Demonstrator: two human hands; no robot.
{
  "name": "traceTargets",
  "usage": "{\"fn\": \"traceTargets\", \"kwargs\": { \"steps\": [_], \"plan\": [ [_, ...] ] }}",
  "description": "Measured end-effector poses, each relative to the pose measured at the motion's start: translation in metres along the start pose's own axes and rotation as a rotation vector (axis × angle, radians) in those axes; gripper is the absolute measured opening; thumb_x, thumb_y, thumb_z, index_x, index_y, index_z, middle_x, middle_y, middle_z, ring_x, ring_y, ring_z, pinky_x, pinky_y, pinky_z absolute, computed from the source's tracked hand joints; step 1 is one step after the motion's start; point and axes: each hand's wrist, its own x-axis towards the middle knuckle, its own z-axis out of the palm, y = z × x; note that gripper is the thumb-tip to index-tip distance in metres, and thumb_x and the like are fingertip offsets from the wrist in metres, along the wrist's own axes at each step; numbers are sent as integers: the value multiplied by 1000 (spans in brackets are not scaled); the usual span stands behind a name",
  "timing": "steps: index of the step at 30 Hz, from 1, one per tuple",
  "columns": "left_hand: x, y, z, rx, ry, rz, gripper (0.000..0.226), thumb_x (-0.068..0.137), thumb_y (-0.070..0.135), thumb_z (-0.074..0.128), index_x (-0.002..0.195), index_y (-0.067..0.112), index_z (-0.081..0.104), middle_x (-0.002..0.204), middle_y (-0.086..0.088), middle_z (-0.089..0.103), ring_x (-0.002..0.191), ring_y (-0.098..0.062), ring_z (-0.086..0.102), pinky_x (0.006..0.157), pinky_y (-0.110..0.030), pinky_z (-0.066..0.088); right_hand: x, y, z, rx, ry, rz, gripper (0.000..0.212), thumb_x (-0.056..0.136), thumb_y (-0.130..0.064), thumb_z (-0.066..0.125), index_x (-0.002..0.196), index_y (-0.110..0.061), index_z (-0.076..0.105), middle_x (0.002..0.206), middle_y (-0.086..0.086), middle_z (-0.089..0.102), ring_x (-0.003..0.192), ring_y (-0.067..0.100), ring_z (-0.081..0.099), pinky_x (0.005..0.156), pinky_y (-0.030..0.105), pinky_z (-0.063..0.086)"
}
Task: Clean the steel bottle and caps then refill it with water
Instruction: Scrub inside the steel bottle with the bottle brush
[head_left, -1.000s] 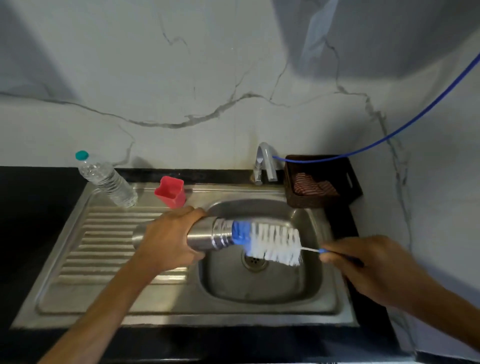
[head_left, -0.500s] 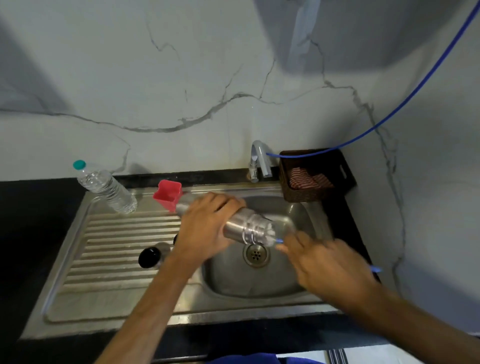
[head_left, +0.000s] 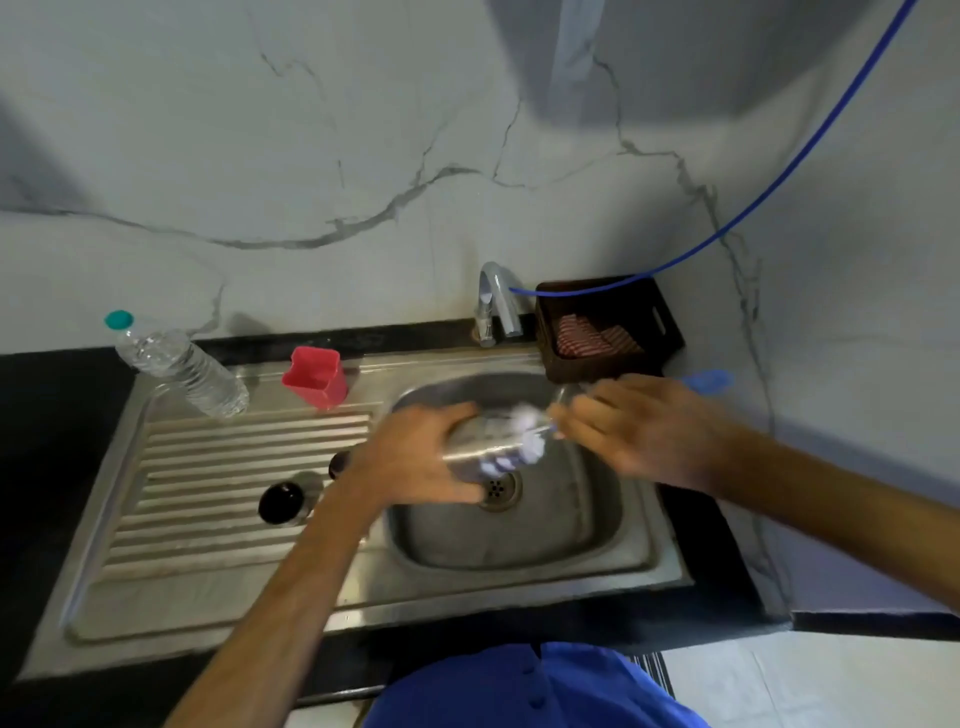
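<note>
Steel bottle (head_left: 480, 441) — smooth, cylindrical — clamped in left grip (head_left: 415, 460); right grip (head_left: 641, 431) pinches bristly brush (head_left: 527, 434).

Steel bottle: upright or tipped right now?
Tipped. The steel bottle lies sideways over the sink, gripped by the left hand, mouth toward the right hand.

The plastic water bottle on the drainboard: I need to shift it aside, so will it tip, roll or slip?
The plastic bottle stands tall and narrow on the ribbed drainboard, so a push up near its teal cap would probably tip it. Once down, its round body would likely roll. It looks clear and thin-walled, so it may flex under a grip; how full it is cannot be told.
</note>
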Motion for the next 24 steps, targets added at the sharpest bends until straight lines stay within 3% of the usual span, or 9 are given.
{"fn": "traceTargets", "kwargs": {
  "steps": [3,5,8,10,13,16,20,21,24],
  "plan": [
    [-7,-2,7,-95,-31,-2,77,58,64,84,129,47,59,103,24,71,87,4,66,75,-18,54,-14,9,6,325,-178,76,19,97,-30,55,107,-22,69,82,-5,65,56,15,62,46,23,36],
    [-20,-31,-6,-38,71,-55,82,56,65,84,131,50,58,106,22,73,89,-1,69,77,-26,58,-37,22,-1,551,-204,288,29,105,-41,42,101,-26,67,81,-9,64,61,13,63,51,27,47],
    [-6,-12,7,134,77,-14,83,57,66,80,134,45,58,117,16,72,97,-12,70,80,-30,56,-16,-1,19,628,-240,302,21,101,-31,56,87,-26,70,68,-11,59,58,12,61,52,27,49],
    [1,1,23,112,70,7,86,57,66,77,138,44,56,128,15,68,105,-13,68,86,-33,56,-3,-18,30,963,-315,466,24,99,-28,63,78,-21,72,59,-10,56,51,8,57,53,26,46],
    [-15,-36,3,133,239,-73,85,55,64,79,133,39,59,122,9,70,101,-17,68,83,-34,55,-28,5,19,1610,-483,1008,36,90,-44,70,73,-12,69,53,-2,44,40,10,33,38,20,25],
    [-2,-37,5,248,343,-80,78,55,47,90,126,28,64,117,1,71,101,-27,69,88,-42,55,-20,-6,18,1764,-743,1066,32,94,-42,62,79,-14,58,56,-3,31,44,8,16,40,19,10],
    [22,-16,13,321,400,193,64,65,40,89,123,23,66,120,-2,70,110,-28,65,104,-53,47,30,-43,22,1613,-543,923,36,105,-39,47,79,-17,57,56,-6,34,41,5,24,38,22,18],
    [18,-24,5,280,415,146,66,65,49,88,123,25,65,117,0,72,108,-26,66,101,-49,49,23,-39,21,1539,-442,906,39,105,-42,48,76,-19,59,56,-6,41,43,8,33,42,25,27],
    [1,-51,-9,114,448,-150,73,58,55,90,122,34,62,112,9,72,99,-19,69,83,-38,54,-11,-10,8,726,-183,615,40,104,-47,40,85,-23,66,70,-4,66,58,22,63,57,35,52]
  ]
}}
